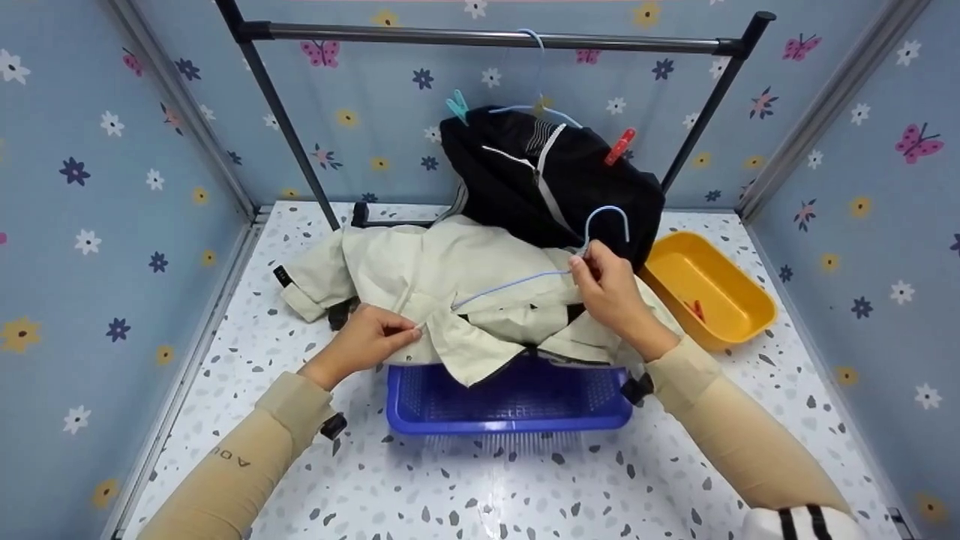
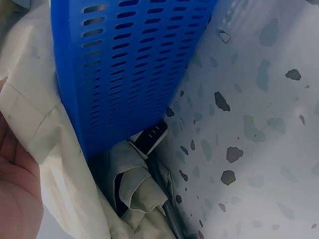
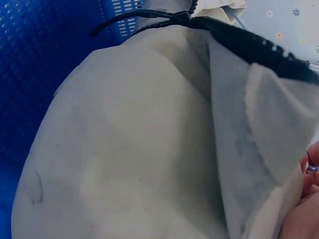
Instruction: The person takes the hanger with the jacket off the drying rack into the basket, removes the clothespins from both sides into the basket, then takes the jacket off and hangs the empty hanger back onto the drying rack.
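Observation:
A pale cream zip jacket lies spread over a blue basket. My left hand pinches the jacket's cloth near its collar, thumb against fingers. In my right hand is the neck of a light blue wire hanger, its hook standing up above the fingers. The hanger's left arm reaches to the jacket's neck opening; the other arm is hidden behind my right hand and the cloth. In the right wrist view, the jacket's front and dark zip fill most of the picture, with part of my right hand at the edge.
Behind, a black jacket hangs on another blue hanger from a dark metal rack, with a teal clothespin and a red clothespin at its shoulders. To the right, a yellow tub contains red pegs. Patterned walls enclose the speckled floor.

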Demonstrator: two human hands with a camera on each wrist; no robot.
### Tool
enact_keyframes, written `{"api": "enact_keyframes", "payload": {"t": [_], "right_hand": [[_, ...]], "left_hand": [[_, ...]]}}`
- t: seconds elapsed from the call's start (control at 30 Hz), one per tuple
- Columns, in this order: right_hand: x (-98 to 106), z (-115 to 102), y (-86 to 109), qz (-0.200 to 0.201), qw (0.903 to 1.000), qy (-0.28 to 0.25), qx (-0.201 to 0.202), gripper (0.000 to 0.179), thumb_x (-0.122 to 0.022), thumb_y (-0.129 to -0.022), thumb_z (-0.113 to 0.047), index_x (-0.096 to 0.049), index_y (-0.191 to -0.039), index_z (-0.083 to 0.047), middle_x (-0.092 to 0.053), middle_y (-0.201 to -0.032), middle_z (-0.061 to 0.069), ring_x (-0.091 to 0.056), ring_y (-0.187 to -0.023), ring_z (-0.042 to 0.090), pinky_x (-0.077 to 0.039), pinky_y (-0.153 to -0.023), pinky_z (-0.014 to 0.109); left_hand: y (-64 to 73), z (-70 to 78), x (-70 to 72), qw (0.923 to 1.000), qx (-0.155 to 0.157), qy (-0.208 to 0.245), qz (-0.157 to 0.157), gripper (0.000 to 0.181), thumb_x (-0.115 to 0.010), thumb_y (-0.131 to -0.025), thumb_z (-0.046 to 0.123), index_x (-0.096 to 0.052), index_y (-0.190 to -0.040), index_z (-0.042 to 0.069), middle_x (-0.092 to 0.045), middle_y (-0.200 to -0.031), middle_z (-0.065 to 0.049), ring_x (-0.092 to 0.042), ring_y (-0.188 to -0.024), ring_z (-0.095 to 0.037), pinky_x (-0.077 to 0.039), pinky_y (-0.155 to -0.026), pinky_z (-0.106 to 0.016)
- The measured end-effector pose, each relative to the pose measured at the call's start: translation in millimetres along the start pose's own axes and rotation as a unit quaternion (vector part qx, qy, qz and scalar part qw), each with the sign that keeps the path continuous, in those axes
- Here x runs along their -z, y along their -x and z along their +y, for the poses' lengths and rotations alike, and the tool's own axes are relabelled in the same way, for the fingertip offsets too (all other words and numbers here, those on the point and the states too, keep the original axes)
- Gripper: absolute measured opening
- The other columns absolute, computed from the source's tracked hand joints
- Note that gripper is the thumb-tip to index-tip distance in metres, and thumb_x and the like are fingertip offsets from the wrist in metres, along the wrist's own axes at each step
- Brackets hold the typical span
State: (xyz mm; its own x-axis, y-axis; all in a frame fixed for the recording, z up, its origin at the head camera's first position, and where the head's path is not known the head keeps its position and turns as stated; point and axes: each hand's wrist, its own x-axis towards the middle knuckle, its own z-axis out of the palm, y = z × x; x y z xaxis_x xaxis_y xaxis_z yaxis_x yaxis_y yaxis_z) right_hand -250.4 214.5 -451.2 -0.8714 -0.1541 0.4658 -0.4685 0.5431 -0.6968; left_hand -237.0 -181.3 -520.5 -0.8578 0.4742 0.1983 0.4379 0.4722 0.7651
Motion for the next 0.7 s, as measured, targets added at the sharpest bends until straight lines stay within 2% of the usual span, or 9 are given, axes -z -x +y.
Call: {"api": "enact_keyframes", "payload": {"t": [0.17, 0.3, 0.47, 0.7], "right_hand": [[-1.3, 0.8, 0.5, 0.009, 0.9999, -0.005, 0.004, 0.026, -0.063, -0.107, -0.007, -0.055, -0.084, 0.001, -0.057, -0.069, 0.001, -0.043, -0.059, 0.005, -0.033, -0.055, 0.02], [-2.2, 1.5, 0.7, 0.012, 0.9999, -0.008, 0.008, 0.025, -0.063, -0.107, -0.006, -0.056, -0.084, 0.001, -0.059, -0.069, 0.003, -0.044, -0.059, 0.005, -0.034, -0.055, 0.02], [-2.6, 1.5, 1.3, 0.016, 0.9997, -0.017, 0.007, 0.027, -0.063, -0.107, -0.006, -0.054, -0.083, 0.001, -0.055, -0.069, -0.001, -0.043, -0.059, 0.005, -0.033, -0.055, 0.02], [-2.2, 0.7, 2.0, 0.022, 0.9979, -0.055, -0.028, 0.029, -0.063, -0.109, -0.009, -0.056, -0.083, 0.002, -0.047, -0.069, -0.005, -0.042, -0.061, 0.006, -0.034, -0.057, 0.02]], "left_hand": [[-2.9, -0.4, -1.3, 0.9995, -0.012, -0.03, -0.007, 0.011, -0.079, -0.098, 0.011, -0.088, -0.092, 0.009, -0.076, -0.072, 0.0, -0.05, -0.06, 0.002, -0.041, -0.06, -0.018], [-4.0, 0.3, -2.9, 0.9991, -0.014, -0.037, -0.014, 0.014, -0.078, -0.098, 0.01, -0.087, -0.088, 0.011, -0.077, -0.074, 0.0, -0.053, -0.06, 0.001, -0.044, -0.061, -0.019], [-5.2, 0.7, -6.0, 0.9991, -0.005, -0.038, -0.017, 0.015, -0.077, -0.097, 0.008, -0.087, -0.087, 0.011, -0.078, -0.075, 0.0, -0.056, -0.062, -0.001, -0.045, -0.062, -0.02], [-5.1, -2.7, -9.6, 0.9993, 0.0, -0.037, 0.0, 0.01, -0.078, -0.096, 0.006, -0.088, -0.093, 0.007, -0.083, -0.086, -0.005, -0.064, -0.071, -0.002, -0.053, -0.069, -0.019]]}}
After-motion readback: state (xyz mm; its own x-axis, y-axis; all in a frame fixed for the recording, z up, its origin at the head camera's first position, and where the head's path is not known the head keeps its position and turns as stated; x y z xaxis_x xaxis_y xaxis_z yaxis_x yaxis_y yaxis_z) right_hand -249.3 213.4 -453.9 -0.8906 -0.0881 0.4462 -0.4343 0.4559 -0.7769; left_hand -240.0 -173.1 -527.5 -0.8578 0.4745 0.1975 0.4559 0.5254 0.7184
